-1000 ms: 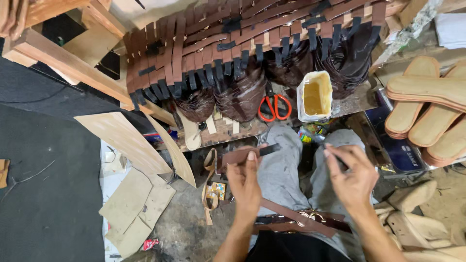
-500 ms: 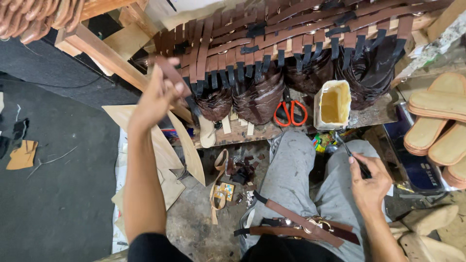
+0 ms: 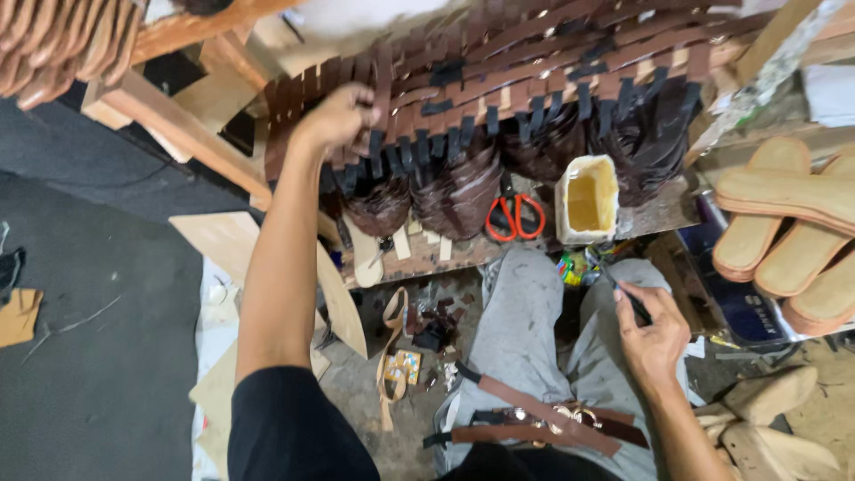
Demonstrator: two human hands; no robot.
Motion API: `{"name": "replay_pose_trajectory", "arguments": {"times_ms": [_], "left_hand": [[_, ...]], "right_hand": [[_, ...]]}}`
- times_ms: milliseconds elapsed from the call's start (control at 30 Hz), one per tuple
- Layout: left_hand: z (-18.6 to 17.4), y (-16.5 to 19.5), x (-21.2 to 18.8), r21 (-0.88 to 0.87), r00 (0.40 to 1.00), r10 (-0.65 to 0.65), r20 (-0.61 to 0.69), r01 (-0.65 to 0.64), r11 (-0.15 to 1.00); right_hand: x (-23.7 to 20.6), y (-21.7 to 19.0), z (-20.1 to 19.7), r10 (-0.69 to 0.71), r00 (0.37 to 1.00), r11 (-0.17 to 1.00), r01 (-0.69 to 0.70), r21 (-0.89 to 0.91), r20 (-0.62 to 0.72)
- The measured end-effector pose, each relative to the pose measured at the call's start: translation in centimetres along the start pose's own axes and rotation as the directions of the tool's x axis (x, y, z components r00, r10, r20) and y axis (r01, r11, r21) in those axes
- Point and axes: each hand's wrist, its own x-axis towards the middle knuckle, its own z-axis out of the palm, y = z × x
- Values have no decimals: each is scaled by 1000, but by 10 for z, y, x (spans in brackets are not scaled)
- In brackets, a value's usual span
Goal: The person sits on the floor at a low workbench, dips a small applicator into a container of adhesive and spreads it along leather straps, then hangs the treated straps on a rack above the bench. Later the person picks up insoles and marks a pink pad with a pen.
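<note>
The left hand (image 3: 337,116) is now reaching farther right, fingers pinching a brown leather strap (image 3: 385,85) among the hanging rows. The right hand (image 3: 653,334) is gripping a thin dark brush (image 3: 614,283) over the lap.

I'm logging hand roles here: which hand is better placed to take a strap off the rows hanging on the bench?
Probably the left. The left hand is already stretched out onto the hanging brown leather straps. The right hand sits back over the lap, occupied by a thin dark tool.
</note>
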Motion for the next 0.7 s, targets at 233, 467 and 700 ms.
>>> {"name": "replay_pose_trajectory", "arguments": {"times_ms": [233, 467, 700], "left_hand": [[38, -5, -48, 597, 838, 387, -386, -93, 797], [163, -15, -182, 213, 739, 673, 40, -664, 716], [342, -59, -257, 73, 589, 492, 641, -684, 726]], "right_hand": [[3, -5, -7, 163, 986, 986, -164, 38, 40], [1, -5, -4, -23, 1000, 996, 23, 87, -11], [0, -10, -10, 16, 1000, 992, -15, 123, -4]]}}
